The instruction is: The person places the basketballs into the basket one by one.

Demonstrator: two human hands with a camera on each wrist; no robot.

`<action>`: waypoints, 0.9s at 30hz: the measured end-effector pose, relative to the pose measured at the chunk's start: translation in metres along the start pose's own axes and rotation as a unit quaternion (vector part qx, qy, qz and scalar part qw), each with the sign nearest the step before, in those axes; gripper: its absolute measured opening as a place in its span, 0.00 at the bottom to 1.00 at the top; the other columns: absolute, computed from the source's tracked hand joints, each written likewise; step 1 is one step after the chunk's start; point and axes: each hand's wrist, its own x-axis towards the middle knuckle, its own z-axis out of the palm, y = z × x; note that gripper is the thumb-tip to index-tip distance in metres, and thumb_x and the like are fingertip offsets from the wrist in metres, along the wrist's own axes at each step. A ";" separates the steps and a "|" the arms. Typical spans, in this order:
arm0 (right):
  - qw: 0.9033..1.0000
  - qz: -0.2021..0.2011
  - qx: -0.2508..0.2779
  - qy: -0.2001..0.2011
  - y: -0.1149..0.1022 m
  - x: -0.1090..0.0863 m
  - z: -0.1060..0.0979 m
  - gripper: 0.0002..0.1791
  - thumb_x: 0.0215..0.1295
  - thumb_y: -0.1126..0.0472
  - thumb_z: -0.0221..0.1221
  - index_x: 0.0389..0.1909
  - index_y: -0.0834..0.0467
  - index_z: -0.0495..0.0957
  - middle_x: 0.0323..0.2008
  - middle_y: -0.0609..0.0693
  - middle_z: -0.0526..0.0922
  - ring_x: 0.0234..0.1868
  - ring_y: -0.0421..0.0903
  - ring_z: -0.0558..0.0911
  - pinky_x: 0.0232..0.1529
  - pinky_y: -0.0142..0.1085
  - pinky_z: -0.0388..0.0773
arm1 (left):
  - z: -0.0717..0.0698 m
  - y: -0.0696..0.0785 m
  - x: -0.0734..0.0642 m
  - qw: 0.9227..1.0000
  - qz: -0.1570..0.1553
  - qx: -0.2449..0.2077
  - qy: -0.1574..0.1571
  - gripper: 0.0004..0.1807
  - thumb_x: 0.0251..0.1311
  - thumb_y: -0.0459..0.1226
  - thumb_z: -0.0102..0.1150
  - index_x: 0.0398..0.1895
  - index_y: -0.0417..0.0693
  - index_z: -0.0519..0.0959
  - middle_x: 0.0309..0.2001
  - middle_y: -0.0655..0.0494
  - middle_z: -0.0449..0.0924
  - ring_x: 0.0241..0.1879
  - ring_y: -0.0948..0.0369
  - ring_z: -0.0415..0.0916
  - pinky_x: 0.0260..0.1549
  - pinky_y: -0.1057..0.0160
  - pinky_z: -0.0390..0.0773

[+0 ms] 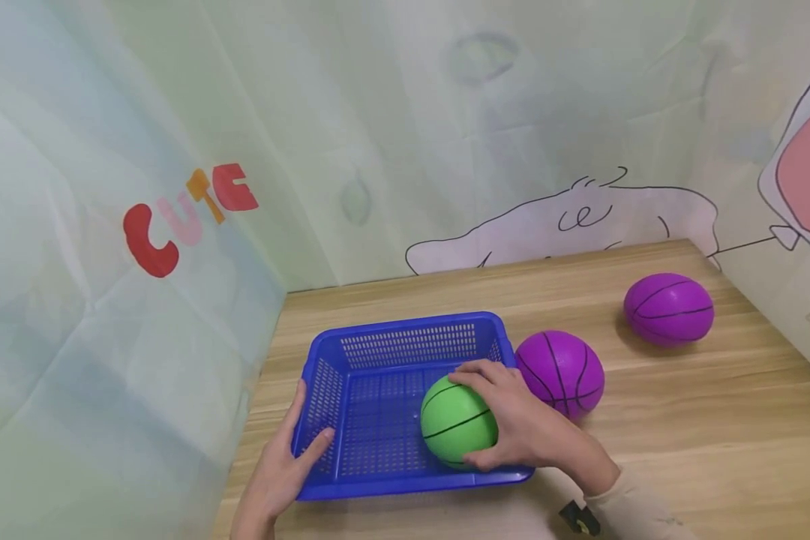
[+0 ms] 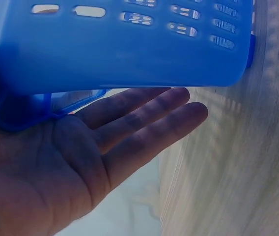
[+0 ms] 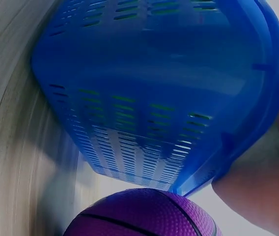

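Note:
A blue plastic basket (image 1: 378, 491) with slotted sides stands on the wooden table. My left hand (image 1: 274, 471) holds its left rim, thumb over the inside and fingers along the outer wall; in the left wrist view the fingers (image 2: 154, 130) extend beneath the rim. At the basket's right end my right hand (image 1: 516, 412) grips a small green basketball (image 1: 454, 424) from above and the side, fingers and thumb spread round it. The ball is within the basket's walls, and green shows through the slots in the right wrist view. Part of the ball is hidden by the hand.
One purple basketball (image 1: 567, 371) sits right beside the basket's right wall. Another purple ball (image 1: 670, 309) lies farther back to the right. Printed cloth (image 1: 351, 135) hangs behind and to the left of the table. A small black object (image 1: 579, 517) shows by the right sleeve.

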 end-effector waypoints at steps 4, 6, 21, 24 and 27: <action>1.000 -0.006 -0.005 0.007 -0.001 -0.002 -0.003 0.51 0.52 0.40 0.85 0.77 0.50 0.76 0.73 0.46 0.74 0.72 0.51 0.74 0.66 0.55 0.83 | 0.000 0.000 0.000 1.000 -0.011 0.006 -0.003 0.53 0.81 0.53 0.64 0.94 0.64 0.39 0.92 0.43 0.41 0.86 0.31 0.49 0.79 0.23 0.56; 1.000 -0.006 -0.007 0.015 -0.001 -0.003 -0.005 0.47 0.55 0.40 0.84 0.75 0.49 0.78 0.72 0.44 0.75 0.72 0.49 0.75 0.67 0.54 0.82 | 0.000 0.000 0.001 1.000 -0.018 0.007 -0.005 0.54 0.80 0.54 0.64 0.94 0.64 0.38 0.92 0.43 0.41 0.87 0.31 0.47 0.79 0.23 0.55; 0.999 -0.020 0.001 0.050 0.003 -0.001 -0.009 0.39 0.63 0.43 0.79 0.74 0.45 0.80 0.67 0.42 0.78 0.68 0.42 0.78 0.63 0.53 0.76 | 0.002 0.000 0.002 0.999 -0.035 -0.002 -0.008 0.56 0.79 0.55 0.66 0.94 0.65 0.37 0.92 0.44 0.40 0.86 0.30 0.47 0.79 0.22 0.56; 0.998 -0.019 0.002 0.063 0.004 -0.001 -0.010 0.39 0.63 0.43 0.79 0.75 0.44 0.79 0.67 0.43 0.78 0.68 0.43 0.79 0.63 0.55 0.76 | 0.002 0.001 0.001 0.999 -0.037 0.001 -0.007 0.56 0.78 0.55 0.66 0.94 0.65 0.37 0.92 0.44 0.41 0.86 0.30 0.47 0.78 0.22 0.56; 0.997 -0.017 0.004 0.074 0.004 0.000 -0.013 0.39 0.63 0.44 0.79 0.75 0.43 0.78 0.68 0.44 0.78 0.69 0.45 0.79 0.64 0.56 0.75 | 0.001 0.001 0.001 0.999 -0.039 0.001 -0.007 0.57 0.78 0.55 0.67 0.94 0.66 0.37 0.92 0.44 0.40 0.86 0.29 0.47 0.78 0.21 0.55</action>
